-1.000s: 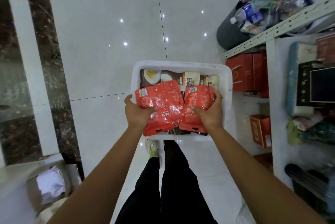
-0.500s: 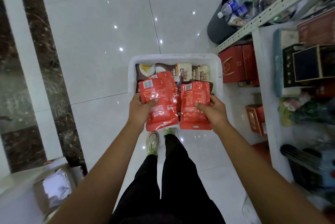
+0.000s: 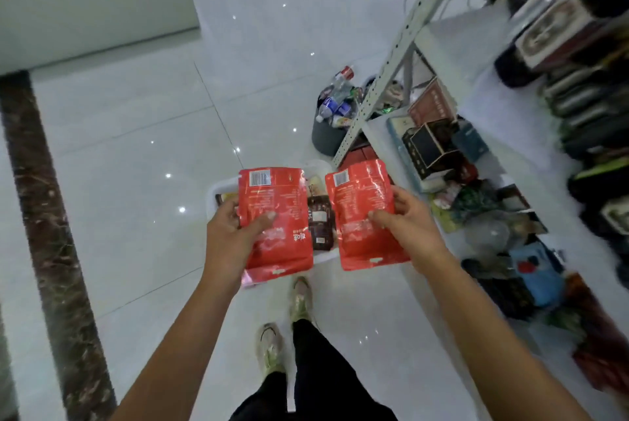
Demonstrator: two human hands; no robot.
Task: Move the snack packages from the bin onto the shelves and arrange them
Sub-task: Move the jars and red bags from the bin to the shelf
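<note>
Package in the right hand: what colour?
Red package, white barcode label at one corner; head view.

Floor: glossy white tiles, light spots glinting; dark marble strip down the L side.
Bin: white bin sits on the tiles, just L of the shelf post.
Bucket: dark bucket on the floor by the post, stuffed w/ bottles.
Shoes: pale shoes planted on the tiles, near the bin.
Lower board: red-brown box, dark box, blurred bags, blue pouch.
Under it: red cartons; floor or bottom board, can't tell.
Upper board: dark packs at R, too blurred to ID.
</note>
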